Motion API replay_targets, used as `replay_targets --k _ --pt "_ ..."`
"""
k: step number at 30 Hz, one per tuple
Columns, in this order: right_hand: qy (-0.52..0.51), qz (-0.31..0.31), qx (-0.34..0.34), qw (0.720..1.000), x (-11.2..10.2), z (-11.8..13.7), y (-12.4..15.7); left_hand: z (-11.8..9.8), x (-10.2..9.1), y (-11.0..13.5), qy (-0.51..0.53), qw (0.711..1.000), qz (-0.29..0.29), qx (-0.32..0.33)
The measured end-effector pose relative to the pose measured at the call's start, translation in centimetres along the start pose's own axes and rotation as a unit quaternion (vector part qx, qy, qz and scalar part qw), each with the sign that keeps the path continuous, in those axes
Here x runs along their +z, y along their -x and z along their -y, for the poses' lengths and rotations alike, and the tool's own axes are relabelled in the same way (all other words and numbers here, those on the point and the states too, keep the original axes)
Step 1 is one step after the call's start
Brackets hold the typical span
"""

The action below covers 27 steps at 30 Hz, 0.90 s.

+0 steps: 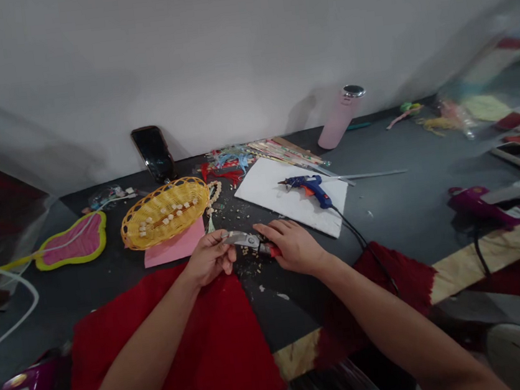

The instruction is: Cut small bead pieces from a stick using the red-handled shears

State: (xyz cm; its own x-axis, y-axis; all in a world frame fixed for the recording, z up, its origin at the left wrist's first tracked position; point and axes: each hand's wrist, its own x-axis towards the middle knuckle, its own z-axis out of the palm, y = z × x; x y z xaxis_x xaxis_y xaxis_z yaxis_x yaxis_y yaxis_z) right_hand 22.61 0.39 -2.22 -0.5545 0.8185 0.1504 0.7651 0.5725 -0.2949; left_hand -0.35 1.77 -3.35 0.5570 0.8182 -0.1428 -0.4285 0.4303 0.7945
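Observation:
My right hand (293, 242) is closed around the red handles of pruning shears (244, 239), whose silver curved blades point left. My left hand (211, 255) is at the blade tips with its fingers pinched together. Whatever small thing sits in that pinch is too hidden to make out. Below the shears, small pale bits (255, 264) are scattered over the dark table. A red cloth (201, 339) lies under my left forearm. Close behind the left hand, a yellow woven basket (128, 235) holds small pale pieces, with a beaded tassel (211, 222) beside it.
A blue glue gun (317, 193) rests on a white board (259, 186), its cord running toward the front edge. A pink bottle (340, 118) and a phone (154, 154) stand against the wall. Left lies a pink-and-yellow fan (75, 241); right, a purple device (487, 207).

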Motion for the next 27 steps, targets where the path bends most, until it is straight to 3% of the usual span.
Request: replay_targets --k 6,21,24,27 --pt "-0.024 0.01 -0.038 0.999 -0.4 -0.6 0.3 -0.4 -0.1 0.5 -0.009 0.994 0.087 -0.07" --pt "0.008 -0.012 -0.007 1.0 0.0 0.3 0.1 -0.1 -0.4 0.3 0.006 0.998 0.058 -0.03" --pt "0.001 -0.014 -0.023 1.0 -0.2 0.1 -0.1 -0.4 0.2 0.6 -0.007 0.999 0.04 -0.024" --pt "-0.017 -0.025 -0.059 0.998 -0.7 0.0 -0.2 -1.2 1.5 1.3 -0.013 0.997 0.062 -0.036"
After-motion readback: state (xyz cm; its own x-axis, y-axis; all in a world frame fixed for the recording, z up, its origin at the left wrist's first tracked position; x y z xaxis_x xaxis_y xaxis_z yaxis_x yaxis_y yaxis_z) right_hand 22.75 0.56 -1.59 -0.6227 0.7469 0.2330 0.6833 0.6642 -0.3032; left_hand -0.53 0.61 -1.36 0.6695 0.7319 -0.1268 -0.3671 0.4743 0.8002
